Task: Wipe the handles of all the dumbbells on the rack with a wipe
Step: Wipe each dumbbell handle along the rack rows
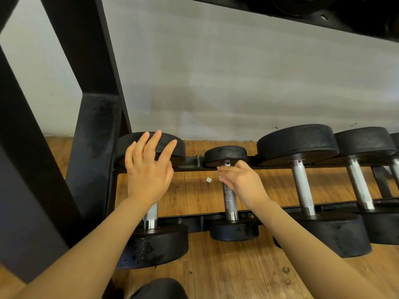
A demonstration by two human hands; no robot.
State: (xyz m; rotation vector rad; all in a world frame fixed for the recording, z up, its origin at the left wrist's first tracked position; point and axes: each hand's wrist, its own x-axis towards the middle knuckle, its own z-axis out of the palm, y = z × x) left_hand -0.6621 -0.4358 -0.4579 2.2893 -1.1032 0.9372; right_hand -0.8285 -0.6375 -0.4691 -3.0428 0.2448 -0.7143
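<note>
Several black dumbbells with knurled steel handles lie across the low rack's rails. My left hand hovers with straight fingers over the leftmost dumbbell, hiding the upper part of its handle. My right hand curls round the top of the small second dumbbell's handle, with a sliver of white wipe showing under the fingers. A tiny white scrap shows between the two handles, over the wooden floor.
Two bigger dumbbells sit further right on the rack. A thick black upright post stands at the left. An upper shelf with weights hangs overhead. Behind is a grey wall, below a wooden floor.
</note>
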